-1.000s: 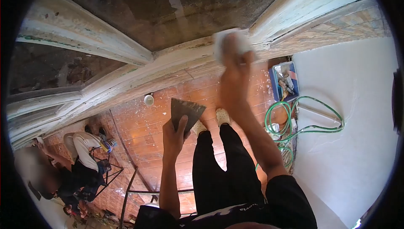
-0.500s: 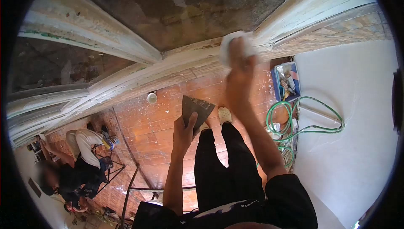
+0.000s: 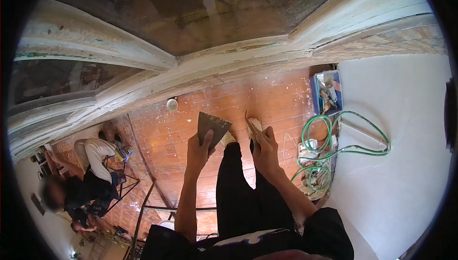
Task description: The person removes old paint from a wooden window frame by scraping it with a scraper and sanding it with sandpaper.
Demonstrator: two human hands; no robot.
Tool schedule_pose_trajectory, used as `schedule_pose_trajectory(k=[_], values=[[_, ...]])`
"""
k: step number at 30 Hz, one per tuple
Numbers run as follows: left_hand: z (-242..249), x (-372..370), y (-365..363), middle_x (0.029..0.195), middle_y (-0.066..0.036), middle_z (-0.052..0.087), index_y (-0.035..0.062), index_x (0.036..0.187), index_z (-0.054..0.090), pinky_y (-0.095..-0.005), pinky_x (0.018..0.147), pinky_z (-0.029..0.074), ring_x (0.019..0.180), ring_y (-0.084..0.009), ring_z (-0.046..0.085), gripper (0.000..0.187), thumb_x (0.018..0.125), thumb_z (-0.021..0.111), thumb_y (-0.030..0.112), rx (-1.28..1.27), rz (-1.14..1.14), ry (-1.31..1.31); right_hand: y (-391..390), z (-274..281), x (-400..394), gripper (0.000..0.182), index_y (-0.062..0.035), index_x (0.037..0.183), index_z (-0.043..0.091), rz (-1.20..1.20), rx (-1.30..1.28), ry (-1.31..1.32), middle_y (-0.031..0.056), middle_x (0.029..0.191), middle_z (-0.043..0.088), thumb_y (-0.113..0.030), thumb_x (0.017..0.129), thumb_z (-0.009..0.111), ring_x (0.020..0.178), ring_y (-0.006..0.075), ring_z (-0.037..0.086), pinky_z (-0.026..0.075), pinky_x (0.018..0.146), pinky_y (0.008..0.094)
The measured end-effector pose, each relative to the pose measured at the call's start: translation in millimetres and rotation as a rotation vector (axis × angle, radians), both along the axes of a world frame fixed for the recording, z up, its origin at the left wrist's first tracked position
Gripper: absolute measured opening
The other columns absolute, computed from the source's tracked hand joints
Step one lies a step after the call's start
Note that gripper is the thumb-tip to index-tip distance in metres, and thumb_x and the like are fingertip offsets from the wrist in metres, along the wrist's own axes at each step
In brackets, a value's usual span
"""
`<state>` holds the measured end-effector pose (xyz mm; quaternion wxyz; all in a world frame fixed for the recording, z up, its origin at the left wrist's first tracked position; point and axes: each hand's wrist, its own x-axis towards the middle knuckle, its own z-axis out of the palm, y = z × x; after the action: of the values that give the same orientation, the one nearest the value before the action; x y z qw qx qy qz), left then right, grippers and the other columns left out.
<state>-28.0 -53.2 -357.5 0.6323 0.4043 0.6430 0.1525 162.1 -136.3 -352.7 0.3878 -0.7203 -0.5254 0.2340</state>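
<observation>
My left hand [image 3: 199, 152] is closed around a broad scraper [image 3: 213, 126], its thumb lying on the dark flat blade. Pale specks of filler show along the blade's far edge. To the right, level with the scraper and over my shoe, my right hand [image 3: 265, 151] grips a thin bent sheet [image 3: 249, 121] that looks like sandpaper, seen almost edge-on. Both hands are held in front of my legs, apart from each other. Beyond them runs the worn white window frame [image 3: 234, 54], with patches of old paint and filler around dark glass [image 3: 229, 11].
A blue bin of tools [image 3: 315, 95] stands by the white wall [image 3: 396, 97] at right. Below it lies a coiled green hose [image 3: 305, 133]. A white cup [image 3: 172, 105] sits on the speckled tile floor [image 3: 157, 136]. At left, a person [image 3: 90, 183] sits on a folding chair.
My right hand has come down from the window frame toward my body, still with the sheet, which has turned from its pale face to its edge. The scraper has shifted slightly left.
</observation>
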Motion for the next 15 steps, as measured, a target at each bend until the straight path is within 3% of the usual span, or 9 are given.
schedule_pose_trajectory(k=[1,4,5,8,10,13,15], values=[[0,-1,0,0.061,0.003,0.048,0.0058,0.088,0.055,-0.0195,0.035,0.028,0.045,-0.0048,0.047,0.036,0.099,0.06,0.04,0.025,0.005,-0.001,1,3,-2,0.039,0.002,0.127,0.061,0.008,0.011,0.015,0.017,0.074,0.056,0.009,0.088,0.058,0.071,0.0286,0.045,0.042,0.061,0.0398],[7,-3,-1,0.061,0.0,0.051,0.0013,0.082,0.057,-0.0212,0.042,0.041,0.046,-0.0063,0.047,0.041,0.099,0.06,0.039,0.003,0.047,0.018,15,29,-2,0.042,0.0015,0.128,0.06,0.012,0.066,0.036,0.0169,0.074,0.056,0.01,0.088,0.057,0.072,0.0286,0.047,0.043,0.061,0.039],[9,-4,-2,0.061,0.001,0.051,0.0014,0.081,0.057,-0.0213,0.042,0.041,0.046,-0.0062,0.047,0.042,0.099,0.06,0.039,-0.002,0.043,0.021,24,41,1,0.043,0.0011,0.129,0.06,0.01,0.086,0.039,0.0167,0.075,0.057,0.01,0.087,0.057,0.073,0.0287,0.047,0.043,0.062,0.0384],[9,-12,-6,0.061,0.001,0.05,0.0017,0.08,0.056,-0.0216,0.042,0.041,0.046,-0.0061,0.047,0.043,0.099,0.059,0.041,-0.004,0.024,0.026,62,66,17,0.05,0.0004,0.131,0.059,-0.059,0.229,-0.125,0.0171,0.093,0.067,0.013,0.083,0.054,0.078,0.0289,0.051,0.045,0.068,0.0355],[4,-17,-12,0.06,0.001,0.05,0.0018,0.08,0.056,-0.0218,0.041,0.041,0.046,-0.0061,0.047,0.044,0.099,0.059,0.041,0.008,0.002,0.021,81,60,32,0.076,-0.0019,0.14,0.052,-0.079,0.316,-0.286,0.0135,0.144,0.053,0.019,0.067,0.054,0.084,0.0281,0.048,0.044,0.081,0.0357],[11,-16,-15,0.059,0.001,0.049,0.0017,0.08,0.056,-0.0218,0.041,0.04,0.046,-0.0063,0.047,0.044,0.099,0.059,0.041,0.023,0.043,0.018,123,58,37,0.077,-0.001,0.14,0.052,-0.275,0.442,-0.43,0.0151,0.144,0.053,0.02,0.066,0.051,0.094,0.0295,0.05,0.044,0.084,0.0375],[8,-21,-17,0.059,0.001,0.049,0.0015,0.079,0.056,-0.0218,0.041,0.041,0.046,-0.0063,0.047,0.045,0.099,0.059,0.041,0.017,0.034,0.032,148,33,17,0.077,-0.0001,0.14,0.052,-0.221,0.439,-0.4,0.0156,0.144,0.052,0.02,0.066,0.05,0.102,0.0311,0.05,0.043,0.087,0.0389]])
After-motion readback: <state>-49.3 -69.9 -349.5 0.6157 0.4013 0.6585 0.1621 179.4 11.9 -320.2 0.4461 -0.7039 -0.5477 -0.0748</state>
